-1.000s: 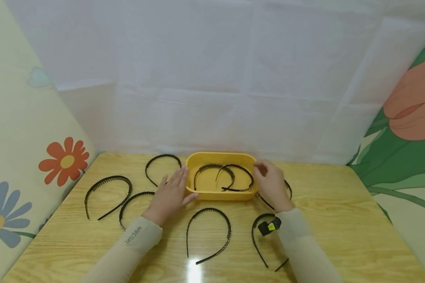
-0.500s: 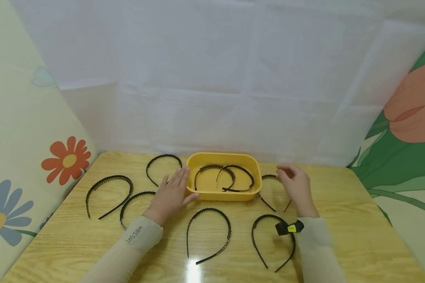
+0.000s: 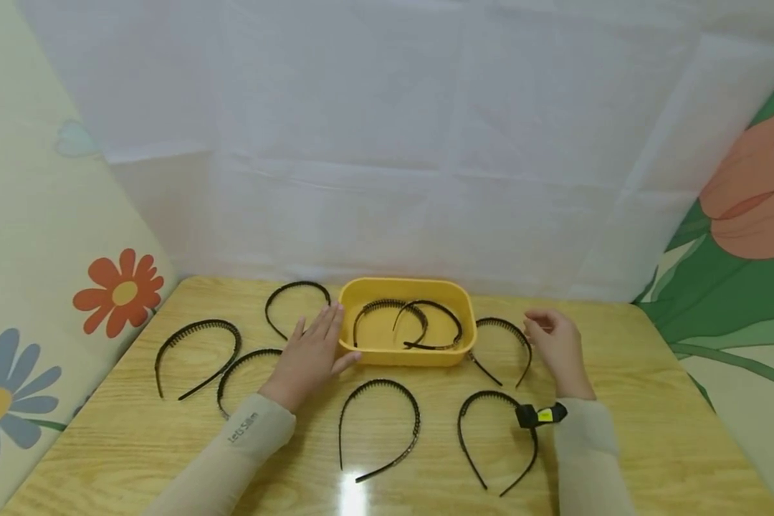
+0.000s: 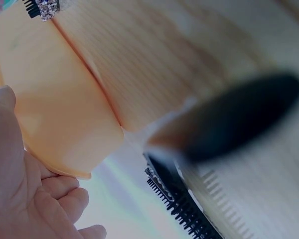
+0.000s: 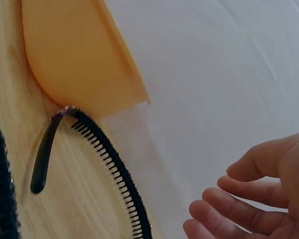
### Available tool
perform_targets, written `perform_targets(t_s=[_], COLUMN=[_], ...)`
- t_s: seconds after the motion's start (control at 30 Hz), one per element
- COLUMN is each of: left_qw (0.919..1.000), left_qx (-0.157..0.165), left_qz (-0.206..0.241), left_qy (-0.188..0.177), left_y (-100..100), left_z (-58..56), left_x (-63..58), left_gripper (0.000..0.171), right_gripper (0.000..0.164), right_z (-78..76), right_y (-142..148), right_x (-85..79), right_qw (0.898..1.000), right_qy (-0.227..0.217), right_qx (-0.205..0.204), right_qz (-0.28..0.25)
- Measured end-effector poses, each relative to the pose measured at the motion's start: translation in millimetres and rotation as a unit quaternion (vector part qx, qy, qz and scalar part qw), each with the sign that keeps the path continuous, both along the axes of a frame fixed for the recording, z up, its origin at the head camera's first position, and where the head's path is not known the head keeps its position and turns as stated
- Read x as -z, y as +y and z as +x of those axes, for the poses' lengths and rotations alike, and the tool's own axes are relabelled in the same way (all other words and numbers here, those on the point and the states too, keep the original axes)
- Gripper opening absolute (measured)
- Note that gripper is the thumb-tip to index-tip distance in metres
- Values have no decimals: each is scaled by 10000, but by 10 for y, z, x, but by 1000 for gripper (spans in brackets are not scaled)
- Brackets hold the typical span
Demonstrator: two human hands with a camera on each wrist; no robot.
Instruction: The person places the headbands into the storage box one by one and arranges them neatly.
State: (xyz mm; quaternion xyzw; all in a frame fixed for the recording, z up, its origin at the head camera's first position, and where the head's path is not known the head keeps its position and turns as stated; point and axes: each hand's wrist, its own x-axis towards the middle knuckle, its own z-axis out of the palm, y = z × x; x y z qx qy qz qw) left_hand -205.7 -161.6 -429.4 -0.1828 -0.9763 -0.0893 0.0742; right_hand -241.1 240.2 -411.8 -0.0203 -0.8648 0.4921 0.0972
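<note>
A yellow plastic bin (image 3: 406, 357) stands at the back of the table, with two black toothed headbands inside, one headband (image 3: 379, 303) overlapping the other (image 3: 451, 316). My left hand (image 3: 309, 352) rests against the bin's left side, fingers straight at its rim; the left wrist view shows the palm by the orange-looking wall (image 4: 70, 109). My right hand (image 3: 560, 351) hovers to the right with loosely bent fingers and nothing in them. Just left of it, a headband (image 3: 523, 340) lies beside the bin; the right wrist view shows its comb teeth (image 5: 117, 167) and the hand (image 5: 259, 194) apart from it.
More headbands lie on the wooden table (image 3: 619, 430): one at front centre (image 3: 417, 419), another headband (image 3: 462, 437) near the right wrist, and several at left, including a headband (image 3: 232, 333) and a headband (image 3: 297, 284). A white cloth (image 3: 361, 143) hangs behind.
My right hand has moved right, away from the bin's right rim, uncovering the headband beside the bin. The left hand stays in place at the bin's left side.
</note>
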Motion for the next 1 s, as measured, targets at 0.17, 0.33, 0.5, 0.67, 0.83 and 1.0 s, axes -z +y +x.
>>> perform_targets(t_s=[0.17,0.33,0.5,0.67,0.83,1.0], left_qw=[10000,10000,10000,9999,10000,10000], left_qx=[21,32,25,24,17,19], left_qz=[-34,-55,-53,-28,-26,52], left_qy=[8,34,78,120,76,30], left_y=[0,-6,-18,-18,-19,-10], left_z=[-9,-14,-19,-23,-16,-3], left_x=[21,45,31,13,6,7], left_gripper=[90,90,90,90,90,90], right_gripper=[36,41,40,43,41,41], right_z=[-14,-19,-36,-58,-71,-44], right_y=[97,160,175,188,212,218], right_x=[91,148,155,163,195,215], right_qw=[9988,9958,9944,9898,9867,9836], right_qy=[-401,-808,-990,-1412,-1617,-1791], right_qx=[12,88,171,187,179,165], right_qz=[297,431,319,-9,57,149])
